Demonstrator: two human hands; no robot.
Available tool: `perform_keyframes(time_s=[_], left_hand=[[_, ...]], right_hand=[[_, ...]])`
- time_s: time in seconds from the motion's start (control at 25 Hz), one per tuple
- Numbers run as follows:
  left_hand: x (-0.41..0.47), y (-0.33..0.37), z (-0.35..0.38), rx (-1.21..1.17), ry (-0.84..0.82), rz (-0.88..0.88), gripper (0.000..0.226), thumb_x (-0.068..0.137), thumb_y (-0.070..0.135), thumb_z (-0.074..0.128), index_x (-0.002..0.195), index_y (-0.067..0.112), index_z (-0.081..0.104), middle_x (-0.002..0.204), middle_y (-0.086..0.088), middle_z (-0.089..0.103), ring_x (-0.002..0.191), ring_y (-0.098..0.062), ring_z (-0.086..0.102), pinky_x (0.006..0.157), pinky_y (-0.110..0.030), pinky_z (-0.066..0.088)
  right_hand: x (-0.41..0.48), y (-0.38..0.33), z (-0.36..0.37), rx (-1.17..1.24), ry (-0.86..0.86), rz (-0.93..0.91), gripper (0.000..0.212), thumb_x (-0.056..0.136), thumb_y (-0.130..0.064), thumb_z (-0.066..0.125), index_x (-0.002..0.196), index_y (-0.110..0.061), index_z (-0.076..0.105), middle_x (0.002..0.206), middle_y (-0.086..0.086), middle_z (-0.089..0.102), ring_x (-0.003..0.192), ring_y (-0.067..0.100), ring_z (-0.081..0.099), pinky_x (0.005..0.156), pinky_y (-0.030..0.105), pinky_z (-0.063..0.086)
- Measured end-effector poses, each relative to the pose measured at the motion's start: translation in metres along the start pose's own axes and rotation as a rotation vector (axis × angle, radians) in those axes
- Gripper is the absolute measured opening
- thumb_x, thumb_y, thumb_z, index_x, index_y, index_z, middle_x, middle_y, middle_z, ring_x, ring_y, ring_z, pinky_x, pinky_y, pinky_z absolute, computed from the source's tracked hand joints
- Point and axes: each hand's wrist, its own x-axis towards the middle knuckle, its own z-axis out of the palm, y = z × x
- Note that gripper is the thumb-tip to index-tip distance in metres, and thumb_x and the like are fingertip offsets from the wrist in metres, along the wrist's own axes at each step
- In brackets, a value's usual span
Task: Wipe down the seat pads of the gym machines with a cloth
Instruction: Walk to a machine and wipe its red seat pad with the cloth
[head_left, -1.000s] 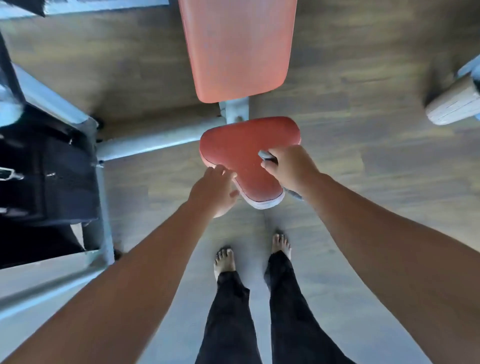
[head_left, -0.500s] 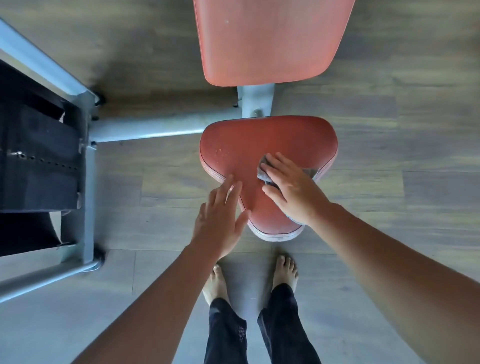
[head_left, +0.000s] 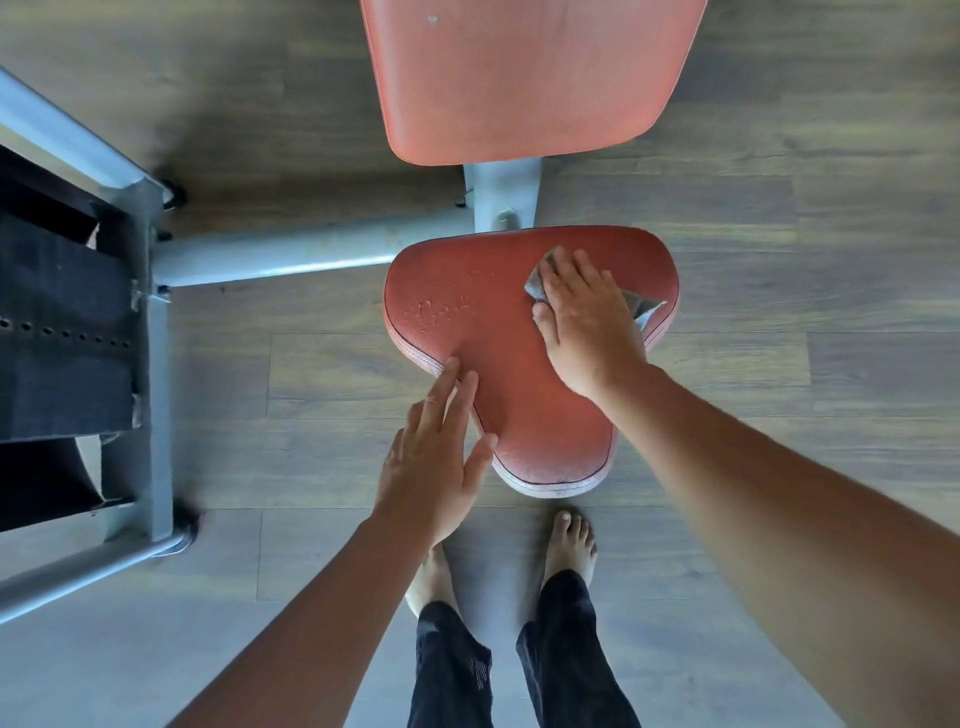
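One cloth (head_left: 645, 307) under right hand (head_left: 582, 322), on seat pad (head_left: 467, 332)

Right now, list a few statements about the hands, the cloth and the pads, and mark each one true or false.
1. The right hand presses a grey cloth flat on the red seat pad. True.
2. The left hand holds a spray bottle. False: it holds nothing, and its straight fingers lie at the seat pad's left edge.
3. The cloth lies on the back pad. False: the back pad is bare and the cloth is on the seat pad.
4. The person stands with bare feet on a wood-pattern floor. True.
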Motion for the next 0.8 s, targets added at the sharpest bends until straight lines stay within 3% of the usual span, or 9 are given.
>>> perform_keyframes(time_s=[0.2,0.24,0.32,0.44,0.52,0.64,0.72,0.8], left_hand=[[-0.003,0.002,0.002,-0.038,0.036,-0.012,0.071,0.101,0.059,0.026,0.164,0.029,0.009,0.171,0.017,-0.009,0.145,-0.020,0.031,0.108,-0.046,0.047],[-0.002,0.002,0.003,-0.040,0.038,-0.010,0.071,0.101,0.059,0.026,0.164,0.030,0.009,0.170,0.017,-0.009,0.145,-0.020,0.031,0.108,-0.045,0.047],[-0.002,0.001,0.004,-0.039,0.032,-0.008,0.072,0.101,0.059,0.026,0.164,0.030,0.008,0.170,0.019,-0.010,0.145,-0.020,0.032,0.108,-0.045,0.046],[-0.002,0.001,0.003,-0.037,0.025,-0.012,0.070,0.102,0.057,0.029,0.164,0.030,0.009,0.170,0.020,-0.011,0.144,-0.020,0.032,0.107,-0.044,0.046],[-0.003,0.003,0.001,-0.049,0.001,-0.032,0.071,0.102,0.055,0.033,0.164,0.031,0.008,0.169,0.021,-0.013,0.144,-0.018,0.031,0.107,-0.044,0.047],[-0.003,0.004,-0.001,-0.052,0.004,-0.013,0.070,0.103,0.055,0.035,0.164,0.029,0.010,0.169,0.020,-0.012,0.144,-0.019,0.033,0.106,-0.044,0.049],[-0.002,0.001,-0.001,-0.045,0.001,0.000,0.071,0.103,0.057,0.032,0.164,0.029,0.011,0.169,0.020,-0.011,0.144,-0.019,0.034,0.106,-0.045,0.050],[-0.001,-0.001,0.000,-0.040,-0.008,-0.001,0.071,0.103,0.058,0.033,0.164,0.030,0.009,0.169,0.021,-0.014,0.145,-0.018,0.032,0.107,-0.045,0.049]], right_hand=[[-0.094,-0.007,0.011,0.028,-0.023,-0.377,0.053,0.107,-0.038,0.032,0.152,-0.012,0.042,0.165,0.005,0.029,0.153,0.026,0.024,0.124,0.046,0.022],[-0.074,0.007,0.010,0.012,-0.001,-0.369,0.053,0.107,-0.038,0.032,0.152,-0.013,0.042,0.164,0.006,0.030,0.152,0.028,0.026,0.123,0.047,0.023],[-0.013,0.030,0.001,-0.044,0.040,-0.148,0.054,0.105,-0.038,0.031,0.152,-0.012,0.037,0.163,0.009,0.031,0.150,0.033,0.028,0.119,0.056,0.027],[0.024,0.033,-0.009,-0.029,0.005,0.140,0.058,0.106,-0.038,0.031,0.157,-0.011,0.027,0.167,0.009,0.020,0.154,0.031,0.015,0.124,0.055,0.016],[-0.018,-0.001,-0.005,0.000,-0.003,0.051,0.058,0.106,-0.038,0.029,0.158,-0.011,0.026,0.168,0.008,0.017,0.155,0.030,0.012,0.124,0.051,0.013],[-0.076,-0.006,0.003,0.027,-0.064,-0.260,0.057,0.107,-0.039,0.026,0.155,-0.011,0.035,0.167,0.008,0.023,0.155,0.029,0.017,0.124,0.049,0.019],[-0.029,0.023,-0.002,-0.025,-0.005,-0.200,0.057,0.105,-0.039,0.027,0.151,-0.008,0.041,0.162,0.012,0.032,0.151,0.036,0.026,0.120,0.055,0.027],[0.039,0.051,-0.017,-0.083,0.065,0.029,0.054,0.102,-0.037,0.029,0.142,-0.006,0.046,0.153,0.016,0.042,0.145,0.041,0.032,0.114,0.059,0.033]])
